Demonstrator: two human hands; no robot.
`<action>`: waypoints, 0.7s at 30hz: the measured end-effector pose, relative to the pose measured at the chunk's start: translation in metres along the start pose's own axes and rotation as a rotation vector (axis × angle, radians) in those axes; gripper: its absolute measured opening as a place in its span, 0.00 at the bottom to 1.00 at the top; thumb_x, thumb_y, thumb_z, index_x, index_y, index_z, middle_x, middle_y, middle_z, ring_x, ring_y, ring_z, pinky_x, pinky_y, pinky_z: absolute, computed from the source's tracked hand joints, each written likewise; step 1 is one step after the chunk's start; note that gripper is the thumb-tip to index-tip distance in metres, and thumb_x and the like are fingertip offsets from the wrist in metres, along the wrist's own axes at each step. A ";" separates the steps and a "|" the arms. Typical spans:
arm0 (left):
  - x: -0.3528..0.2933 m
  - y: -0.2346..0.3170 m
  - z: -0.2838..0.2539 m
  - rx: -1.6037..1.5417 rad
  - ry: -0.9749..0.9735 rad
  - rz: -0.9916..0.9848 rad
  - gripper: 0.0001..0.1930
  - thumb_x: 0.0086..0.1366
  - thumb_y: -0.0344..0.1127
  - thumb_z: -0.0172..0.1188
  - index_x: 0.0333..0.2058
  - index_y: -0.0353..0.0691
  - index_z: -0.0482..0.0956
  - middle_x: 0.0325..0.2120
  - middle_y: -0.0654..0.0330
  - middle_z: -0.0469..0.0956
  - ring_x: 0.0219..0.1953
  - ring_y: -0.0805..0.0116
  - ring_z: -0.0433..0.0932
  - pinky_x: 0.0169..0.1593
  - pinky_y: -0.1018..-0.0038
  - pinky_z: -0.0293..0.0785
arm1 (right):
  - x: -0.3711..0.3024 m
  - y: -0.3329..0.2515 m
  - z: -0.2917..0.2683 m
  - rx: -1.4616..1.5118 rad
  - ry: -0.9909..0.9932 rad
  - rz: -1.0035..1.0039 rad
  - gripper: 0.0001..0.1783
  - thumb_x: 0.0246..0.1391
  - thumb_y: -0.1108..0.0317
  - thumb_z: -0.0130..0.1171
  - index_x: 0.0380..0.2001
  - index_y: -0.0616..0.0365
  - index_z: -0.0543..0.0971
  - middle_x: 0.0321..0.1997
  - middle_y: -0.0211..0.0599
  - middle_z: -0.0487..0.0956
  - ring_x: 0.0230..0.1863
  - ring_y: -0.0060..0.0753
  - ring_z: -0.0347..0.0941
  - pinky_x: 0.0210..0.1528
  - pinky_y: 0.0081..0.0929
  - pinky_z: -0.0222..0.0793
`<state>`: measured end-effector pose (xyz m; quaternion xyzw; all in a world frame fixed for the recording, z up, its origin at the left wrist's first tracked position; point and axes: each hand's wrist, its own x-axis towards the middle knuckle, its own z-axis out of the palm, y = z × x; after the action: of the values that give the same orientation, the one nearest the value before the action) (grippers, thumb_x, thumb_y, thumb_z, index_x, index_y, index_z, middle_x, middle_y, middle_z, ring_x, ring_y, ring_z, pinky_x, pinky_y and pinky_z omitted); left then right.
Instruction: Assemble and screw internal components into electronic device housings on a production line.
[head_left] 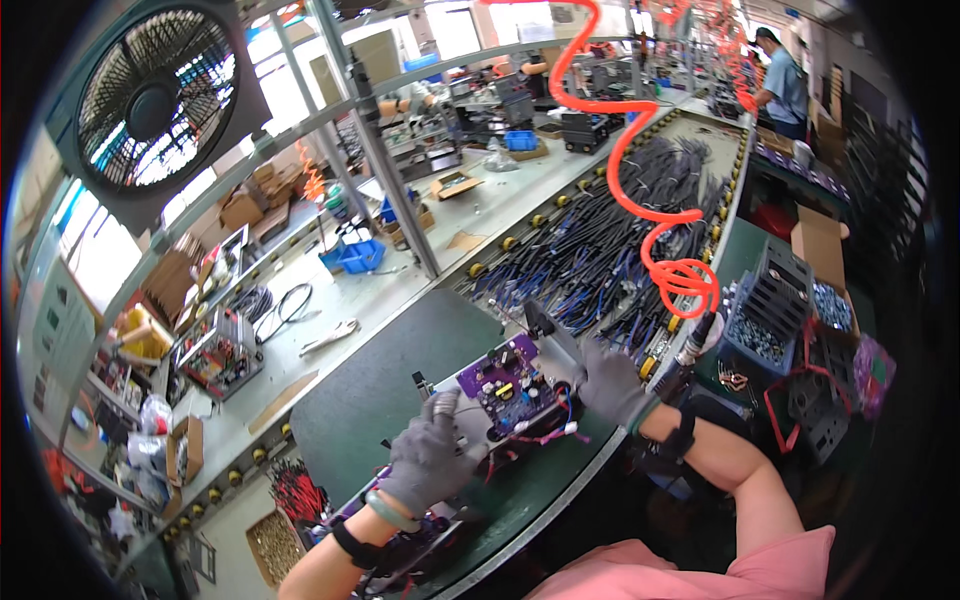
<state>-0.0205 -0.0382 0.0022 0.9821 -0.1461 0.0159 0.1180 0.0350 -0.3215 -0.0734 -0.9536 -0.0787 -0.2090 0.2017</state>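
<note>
A purple circuit board with coils, capacitors and several coloured wires sits in a grey metal housing on the dark green work surface. My left hand, in a grey glove, is closed at the housing's left end, its fingers bent over the metal edge. At the right end my right hand, also gloved in grey, has its fingers curled against the upright metal side; the fingertips are partly hidden. Pink and dark wires hang from the board's near edge. More purple boards lie under and beside my left forearm.
A coiled orange air hose hangs to the right, above a screwdriver-like tool. Black cables heap on the roller line ahead. Blue bins of screws stand at right. A metal post and large fan are at left. Someone stands far right.
</note>
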 end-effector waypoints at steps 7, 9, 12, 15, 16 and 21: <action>-0.052 -0.054 -0.003 0.087 0.232 -0.208 0.53 0.55 0.52 0.65 0.69 0.36 0.43 0.57 0.34 0.66 0.48 0.44 0.80 0.51 0.56 0.76 | -0.038 -0.056 -0.009 0.091 -0.003 -0.288 0.18 0.50 0.58 0.63 0.28 0.59 0.68 0.12 0.41 0.71 0.14 0.47 0.73 0.17 0.41 0.68; -0.051 -0.045 -0.028 -0.002 -0.187 -0.521 0.53 0.57 0.55 0.61 0.70 0.35 0.40 0.44 0.40 0.78 0.40 0.45 0.83 0.47 0.56 0.77 | -0.027 -0.061 -0.016 0.153 -0.074 -0.476 0.19 0.49 0.58 0.64 0.28 0.59 0.69 0.12 0.41 0.70 0.14 0.47 0.73 0.18 0.40 0.68; -0.061 -0.040 -0.022 0.015 -0.093 -0.519 0.50 0.58 0.50 0.60 0.69 0.31 0.41 0.30 0.42 0.81 0.32 0.40 0.82 0.43 0.53 0.77 | 0.000 -0.052 -0.004 0.171 -0.129 -0.491 0.19 0.49 0.57 0.65 0.28 0.60 0.69 0.13 0.42 0.71 0.16 0.49 0.74 0.20 0.42 0.68; -0.076 -0.031 -0.017 -0.034 0.027 -0.336 0.46 0.57 0.50 0.61 0.67 0.32 0.51 0.30 0.41 0.81 0.31 0.40 0.81 0.40 0.53 0.77 | 0.034 -0.053 -0.018 0.117 -0.217 -0.429 0.20 0.49 0.58 0.68 0.32 0.63 0.73 0.18 0.43 0.75 0.21 0.44 0.78 0.24 0.38 0.72; -0.079 -0.032 -0.017 -0.086 0.017 -0.361 0.46 0.56 0.51 0.62 0.67 0.33 0.53 0.32 0.42 0.80 0.32 0.39 0.81 0.41 0.53 0.77 | 0.049 -0.054 -0.026 0.238 -0.324 -0.464 0.20 0.48 0.58 0.70 0.34 0.62 0.75 0.21 0.42 0.77 0.23 0.39 0.79 0.26 0.35 0.72; -0.078 -0.033 -0.021 -0.057 0.027 -0.333 0.47 0.54 0.55 0.63 0.67 0.37 0.57 0.37 0.42 0.79 0.36 0.41 0.81 0.43 0.55 0.77 | 0.134 -0.108 -0.008 0.408 -0.241 -0.384 0.21 0.49 0.55 0.68 0.41 0.59 0.82 0.34 0.46 0.84 0.37 0.46 0.82 0.42 0.36 0.76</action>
<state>-0.0856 0.0201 0.0098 0.9887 0.0196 0.0050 0.1488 0.1278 -0.2181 0.0287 -0.8790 -0.3214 -0.1088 0.3349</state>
